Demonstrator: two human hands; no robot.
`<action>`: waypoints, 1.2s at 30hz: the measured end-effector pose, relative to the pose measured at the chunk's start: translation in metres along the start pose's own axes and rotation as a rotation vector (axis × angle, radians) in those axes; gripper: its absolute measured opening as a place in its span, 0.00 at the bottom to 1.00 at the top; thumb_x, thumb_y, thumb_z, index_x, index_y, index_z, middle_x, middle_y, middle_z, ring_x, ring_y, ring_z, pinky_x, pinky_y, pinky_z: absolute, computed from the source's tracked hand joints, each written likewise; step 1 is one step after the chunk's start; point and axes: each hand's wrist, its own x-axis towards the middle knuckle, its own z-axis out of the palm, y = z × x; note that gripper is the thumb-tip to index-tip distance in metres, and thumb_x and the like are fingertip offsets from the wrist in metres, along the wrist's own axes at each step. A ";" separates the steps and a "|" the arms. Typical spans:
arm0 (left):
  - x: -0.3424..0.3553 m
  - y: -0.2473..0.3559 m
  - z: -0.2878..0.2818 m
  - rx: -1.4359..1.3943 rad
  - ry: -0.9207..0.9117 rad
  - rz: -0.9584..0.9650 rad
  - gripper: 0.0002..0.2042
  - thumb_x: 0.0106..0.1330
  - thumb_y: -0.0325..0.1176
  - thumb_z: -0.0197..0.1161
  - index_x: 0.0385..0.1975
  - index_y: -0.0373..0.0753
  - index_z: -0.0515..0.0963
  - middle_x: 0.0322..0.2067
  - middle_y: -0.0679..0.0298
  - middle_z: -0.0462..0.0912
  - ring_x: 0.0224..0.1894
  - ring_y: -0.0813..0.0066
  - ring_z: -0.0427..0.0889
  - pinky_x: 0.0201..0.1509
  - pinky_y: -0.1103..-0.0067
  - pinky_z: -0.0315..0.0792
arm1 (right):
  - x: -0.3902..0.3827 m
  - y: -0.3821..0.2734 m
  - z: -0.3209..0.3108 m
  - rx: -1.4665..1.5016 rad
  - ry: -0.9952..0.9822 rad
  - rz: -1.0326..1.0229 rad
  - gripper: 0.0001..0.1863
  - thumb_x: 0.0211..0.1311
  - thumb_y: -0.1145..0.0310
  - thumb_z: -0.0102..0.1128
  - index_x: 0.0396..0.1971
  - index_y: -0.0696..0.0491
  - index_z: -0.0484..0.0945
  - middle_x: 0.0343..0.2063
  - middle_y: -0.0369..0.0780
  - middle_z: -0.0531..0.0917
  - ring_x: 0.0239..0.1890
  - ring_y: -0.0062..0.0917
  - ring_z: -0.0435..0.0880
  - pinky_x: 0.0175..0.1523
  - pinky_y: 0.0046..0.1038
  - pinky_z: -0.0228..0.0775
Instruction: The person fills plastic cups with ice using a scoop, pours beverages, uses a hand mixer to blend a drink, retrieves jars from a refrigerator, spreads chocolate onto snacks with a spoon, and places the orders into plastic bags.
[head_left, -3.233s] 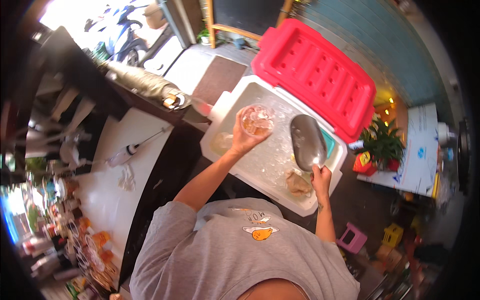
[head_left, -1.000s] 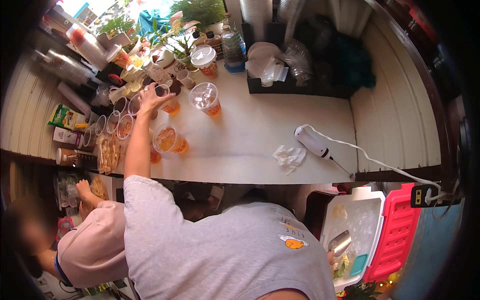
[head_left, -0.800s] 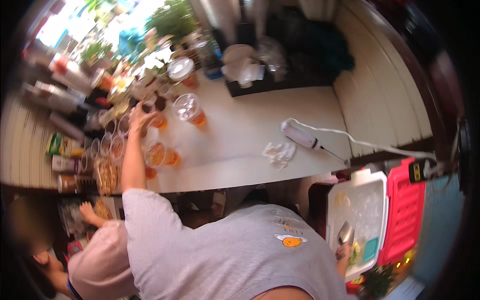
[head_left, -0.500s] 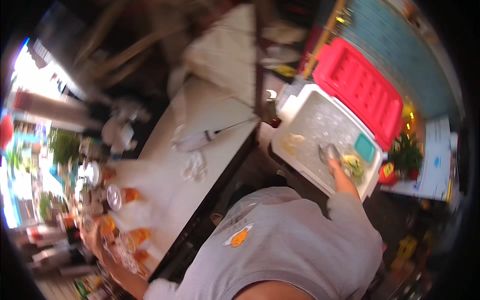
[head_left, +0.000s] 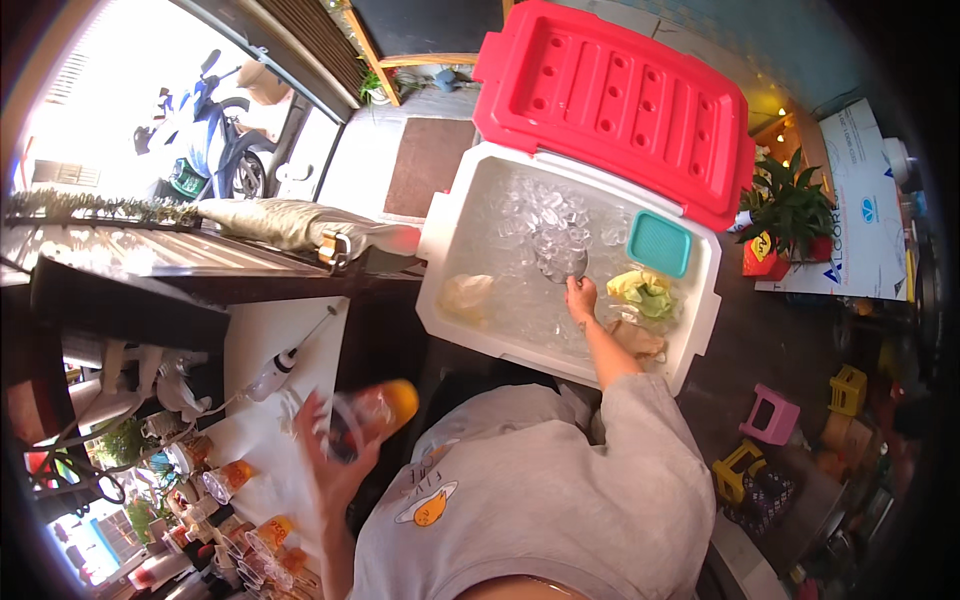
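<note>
My left hand (head_left: 335, 465) is wrapped around a see-through plastic cup (head_left: 380, 415) of red-orange drink, tilted and a little blurred, between the counter and the ice box. Deep in the white ice box (head_left: 434, 240), my right hand (head_left: 581, 300) grips a metal scoop (head_left: 563, 266) heaped with ice cubes (head_left: 545, 215). Loose ice and water surround the scoop. A teal-lidded container (head_left: 660, 243) lies in the box's far right corner. Nearer my right forearm are a yellow-green bag (head_left: 645, 293) and a brownish bag (head_left: 638, 340).
The box's red lid (head_left: 620, 105) stands open behind it. On the white counter (head_left: 335, 340) at left are a handheld frother (head_left: 272, 377) and several drink cups (head_left: 228, 480). A potted plant (head_left: 788, 205) and small plastic stools (head_left: 770, 415) are to the right.
My left hand has lifted a drink cup off the counter and brought it rightward. My right hand has pushed the scoop farther into the ice, now heaped. The whole view has turned toward the ice box.
</note>
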 end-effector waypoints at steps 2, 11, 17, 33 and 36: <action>0.035 0.004 0.046 0.029 -0.056 0.151 0.41 0.37 0.32 0.69 0.58 0.39 0.59 0.46 0.59 0.66 0.47 0.68 0.67 0.46 0.73 0.66 | -0.012 -0.020 -0.015 0.147 -0.098 -0.037 0.15 0.51 0.61 0.54 0.17 0.59 0.72 0.08 0.37 0.73 0.11 0.23 0.71 0.20 0.27 0.62; 0.155 0.016 0.222 0.002 -0.215 0.452 0.43 0.36 0.29 0.67 0.60 0.43 0.57 0.50 0.49 0.59 0.54 0.53 0.59 0.56 0.67 0.62 | -0.049 -0.200 -0.183 -0.013 -0.470 -0.130 0.12 0.54 0.65 0.54 0.23 0.60 0.74 0.10 0.35 0.73 0.12 0.13 0.70 0.18 0.20 0.59; 0.170 0.043 0.284 -0.113 -0.329 0.619 0.50 0.35 0.25 0.65 0.63 0.43 0.45 0.52 0.45 0.58 0.54 0.46 0.60 0.57 0.65 0.60 | -0.069 -0.281 -0.216 -0.570 -0.515 -0.268 0.16 0.53 0.62 0.52 0.31 0.62 0.75 0.22 0.55 0.76 0.29 0.46 0.78 0.35 0.37 0.68; 0.176 0.067 0.305 -0.202 -0.344 0.662 0.50 0.35 0.23 0.64 0.63 0.41 0.44 0.52 0.44 0.57 0.55 0.44 0.58 0.59 0.61 0.57 | -0.059 -0.263 -0.246 -0.683 -0.355 -0.169 0.19 0.53 0.61 0.54 0.41 0.59 0.75 0.21 0.53 0.78 0.27 0.44 0.79 0.33 0.35 0.69; 0.173 0.074 0.305 -0.190 -0.325 0.649 0.49 0.35 0.23 0.65 0.63 0.42 0.44 0.52 0.44 0.57 0.55 0.43 0.58 0.58 0.62 0.59 | -0.053 -0.248 -0.246 -0.619 -0.361 -0.207 0.19 0.53 0.61 0.54 0.40 0.59 0.75 0.21 0.53 0.78 0.28 0.44 0.79 0.33 0.35 0.69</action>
